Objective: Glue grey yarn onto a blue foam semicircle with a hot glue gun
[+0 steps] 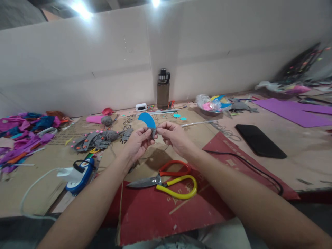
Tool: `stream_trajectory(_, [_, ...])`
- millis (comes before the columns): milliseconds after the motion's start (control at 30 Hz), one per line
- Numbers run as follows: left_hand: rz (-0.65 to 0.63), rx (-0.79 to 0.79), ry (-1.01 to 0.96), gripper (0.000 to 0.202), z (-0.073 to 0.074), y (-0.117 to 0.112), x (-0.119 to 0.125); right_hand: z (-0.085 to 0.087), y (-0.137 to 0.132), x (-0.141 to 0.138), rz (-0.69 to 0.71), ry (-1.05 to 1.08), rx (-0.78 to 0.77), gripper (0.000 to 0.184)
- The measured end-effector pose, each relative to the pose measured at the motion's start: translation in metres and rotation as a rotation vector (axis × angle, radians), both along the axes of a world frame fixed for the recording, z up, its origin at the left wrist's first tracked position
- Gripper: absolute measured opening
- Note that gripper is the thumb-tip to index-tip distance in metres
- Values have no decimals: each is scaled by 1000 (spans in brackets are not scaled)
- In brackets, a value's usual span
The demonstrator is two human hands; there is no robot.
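Note:
My left hand (140, 143) is closed on the lower end of a blue crescent-shaped piece (147, 120), which looks like foam or felt and points up and left. Around that lower end is grey yarn (153, 132). Right beside it, the thumb and finger of my right hand (171, 135) are pinched together at the yarn; their tips partly hide it. A thin strand hangs below my right hand. Below both hands lie large scissors (160, 181) with one red and one yellow handle, blades pointing left.
Cardboard and a red sheet (150, 221) cover the table. At left are grey pieces with pink pins (90, 140), a blue power strip (84, 178) and colourful scraps (23, 135). Behind stands a bottle (163, 91); at right lie a phone (259, 140), a bowl (210, 112) and purple sheets (290, 112).

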State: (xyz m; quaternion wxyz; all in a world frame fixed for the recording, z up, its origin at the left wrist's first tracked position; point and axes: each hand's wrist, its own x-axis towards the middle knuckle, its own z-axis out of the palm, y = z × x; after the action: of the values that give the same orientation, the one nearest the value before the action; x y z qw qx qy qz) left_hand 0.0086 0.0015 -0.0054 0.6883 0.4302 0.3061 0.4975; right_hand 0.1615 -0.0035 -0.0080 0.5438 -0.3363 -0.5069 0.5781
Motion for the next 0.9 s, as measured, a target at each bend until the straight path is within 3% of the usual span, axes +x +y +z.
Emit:
stream_trajectory(233, [156,100,14,34,0,-1,2,0,-3,-1,-197,-173,201,19])
stream_trajectory(467, [264,129,-9,32,1,-2,2,-5,-9,-4,-202,-333,394,15])
stream_trajectory(633, [284,129,-17,29,3,-3,3,-7,-8,-4,-200,-363,420,17])
stream_trajectory(900, [236,166,-14,37,0,-3,3,2,-8,0,-347,-353,386,15])
